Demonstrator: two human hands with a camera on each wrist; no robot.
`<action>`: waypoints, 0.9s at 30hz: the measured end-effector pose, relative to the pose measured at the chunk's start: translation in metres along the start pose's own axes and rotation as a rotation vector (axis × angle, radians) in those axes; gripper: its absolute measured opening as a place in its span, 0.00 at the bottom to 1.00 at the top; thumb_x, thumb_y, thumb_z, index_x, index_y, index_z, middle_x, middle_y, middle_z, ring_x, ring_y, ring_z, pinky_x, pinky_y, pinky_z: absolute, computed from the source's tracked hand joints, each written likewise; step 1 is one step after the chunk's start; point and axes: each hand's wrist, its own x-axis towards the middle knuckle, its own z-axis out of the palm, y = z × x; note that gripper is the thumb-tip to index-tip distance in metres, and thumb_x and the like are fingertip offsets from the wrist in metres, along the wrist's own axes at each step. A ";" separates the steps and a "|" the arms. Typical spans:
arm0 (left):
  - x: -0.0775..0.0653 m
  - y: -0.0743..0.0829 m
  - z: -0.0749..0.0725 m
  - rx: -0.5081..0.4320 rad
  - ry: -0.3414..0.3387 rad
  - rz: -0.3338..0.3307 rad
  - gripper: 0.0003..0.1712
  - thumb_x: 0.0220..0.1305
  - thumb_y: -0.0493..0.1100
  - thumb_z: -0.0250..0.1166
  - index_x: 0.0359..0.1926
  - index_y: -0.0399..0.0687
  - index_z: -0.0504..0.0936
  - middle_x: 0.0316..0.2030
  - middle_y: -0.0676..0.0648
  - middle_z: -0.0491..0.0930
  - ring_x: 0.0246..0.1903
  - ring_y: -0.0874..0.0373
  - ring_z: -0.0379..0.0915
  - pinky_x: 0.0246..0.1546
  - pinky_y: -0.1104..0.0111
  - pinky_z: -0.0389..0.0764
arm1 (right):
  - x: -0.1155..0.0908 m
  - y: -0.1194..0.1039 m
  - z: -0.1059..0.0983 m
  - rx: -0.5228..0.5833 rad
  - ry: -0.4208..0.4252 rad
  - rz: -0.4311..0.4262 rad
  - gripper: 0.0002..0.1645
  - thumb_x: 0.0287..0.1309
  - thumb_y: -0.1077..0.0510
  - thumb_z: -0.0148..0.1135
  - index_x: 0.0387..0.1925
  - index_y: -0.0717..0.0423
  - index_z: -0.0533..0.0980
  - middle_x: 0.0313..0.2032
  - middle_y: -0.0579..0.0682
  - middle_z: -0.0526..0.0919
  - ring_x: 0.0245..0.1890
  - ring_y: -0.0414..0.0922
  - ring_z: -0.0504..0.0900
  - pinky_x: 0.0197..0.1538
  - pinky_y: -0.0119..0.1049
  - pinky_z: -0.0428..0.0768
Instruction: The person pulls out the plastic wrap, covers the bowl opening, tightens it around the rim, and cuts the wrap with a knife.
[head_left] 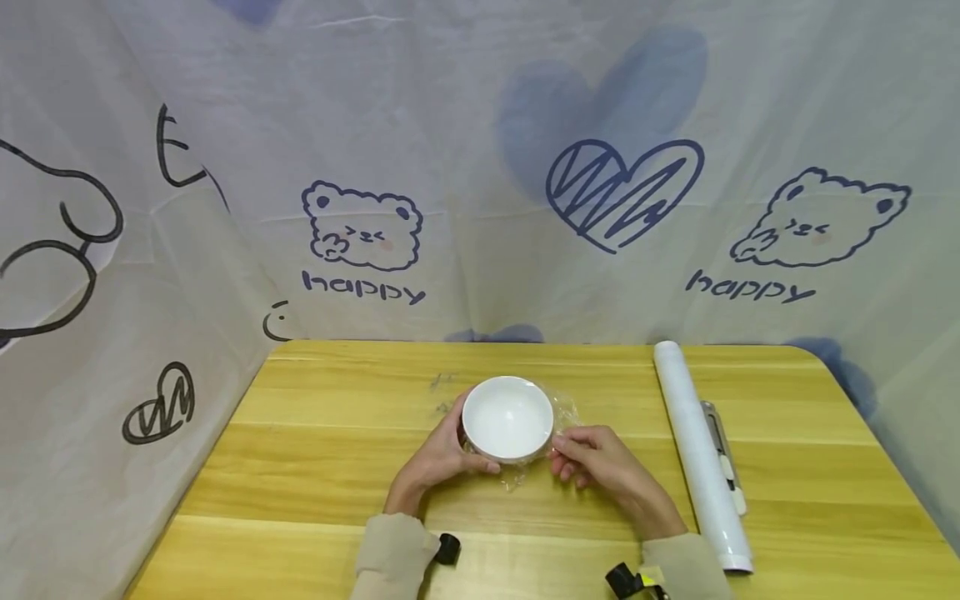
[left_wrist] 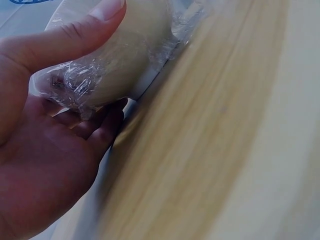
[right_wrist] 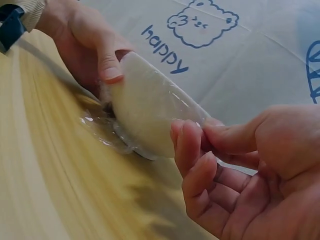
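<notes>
A white bowl (head_left: pixel 507 419) stands in the middle of the table, its inside facing up in the head view. Clear plastic wrap (right_wrist: pixel 97 132) clings to its outer wall and bunches in loose crinkles around the base. My left hand (head_left: pixel 438 454) grips the bowl from the left, thumb on the near side and fingers reaching round and under it. On the opposite side, my right hand (head_left: pixel 600 462) pinches the wrap between thumb and forefinger, right at the rim. Its other fingers are loosely curled below. In the left wrist view, wrinkled film (left_wrist: pixel 80 82) lies beside the left fingers.
To the right, a long white roll (head_left: pixel 697 450) lies lengthwise on the wooden table (head_left: pixel 315 467). Against its right side is a slim grey tool (head_left: pixel 723 458) with a white end. A printed cloth (head_left: pixel 465 167) hangs behind the table and along its sides.
</notes>
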 end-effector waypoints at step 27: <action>0.001 0.002 0.000 -0.030 -0.032 0.010 0.71 0.39 0.23 0.82 0.81 0.48 0.51 0.75 0.40 0.58 0.72 0.42 0.57 0.73 0.51 0.57 | -0.001 0.001 -0.009 -0.570 0.243 -0.211 0.11 0.62 0.62 0.72 0.46 0.56 0.83 0.35 0.46 0.86 0.30 0.41 0.81 0.32 0.33 0.80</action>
